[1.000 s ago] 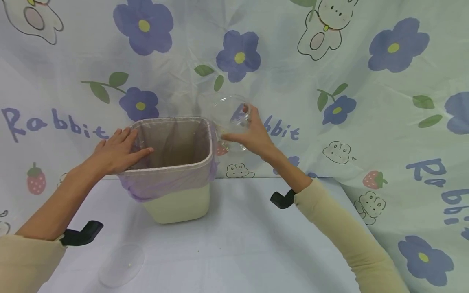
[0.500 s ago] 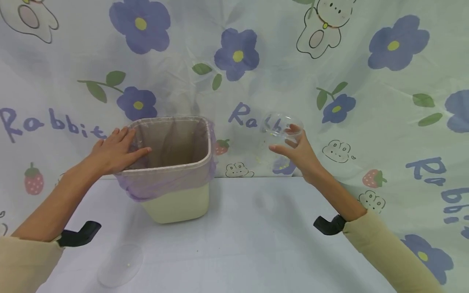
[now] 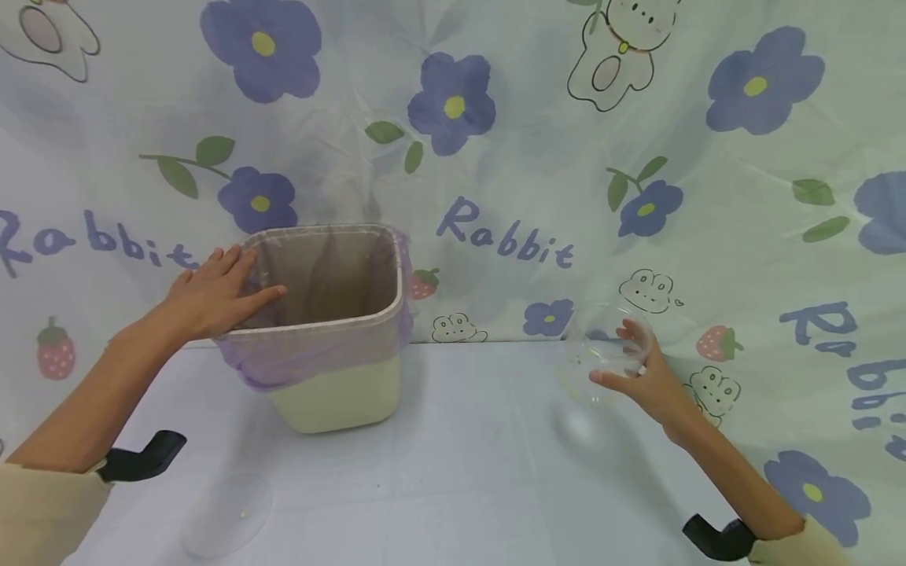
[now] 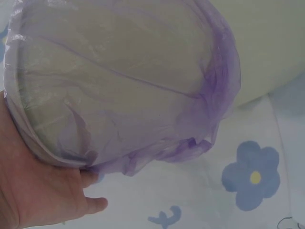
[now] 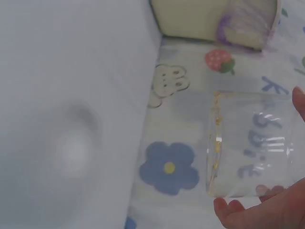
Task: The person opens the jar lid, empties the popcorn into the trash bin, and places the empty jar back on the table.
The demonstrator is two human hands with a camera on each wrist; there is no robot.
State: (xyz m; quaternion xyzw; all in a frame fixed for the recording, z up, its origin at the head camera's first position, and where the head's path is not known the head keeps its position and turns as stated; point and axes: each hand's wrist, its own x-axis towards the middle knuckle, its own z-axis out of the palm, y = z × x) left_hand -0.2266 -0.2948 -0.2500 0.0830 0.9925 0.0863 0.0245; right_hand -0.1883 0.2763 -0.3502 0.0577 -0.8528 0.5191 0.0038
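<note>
A cream trash can (image 3: 340, 398) stands on the left of the table, with a translucent purple bag (image 3: 297, 360) folded over its rim. My left hand (image 3: 212, 295) rests on the left of that rim, fingers straight and thumb stretched out over the opening. In the left wrist view the palm (image 4: 43, 195) lies against the bagged edge. Out to the right, my right hand (image 3: 654, 381) grips a clear round jar (image 3: 602, 346) by its side, above the table. Small yellow bits cling at the jar's bottom (image 5: 217, 143). A flat clear lid (image 3: 226, 515) lies at the front left.
White cloth covers the table (image 3: 460, 487). A printed curtain (image 3: 524, 157) with flowers and rabbits hangs close behind the table's back edge and along the right side. A few tiny specks dot the cloth.
My right hand has carried the clear jar from beside the trash can to the right and down toward the table. The left hand stays on the rim.
</note>
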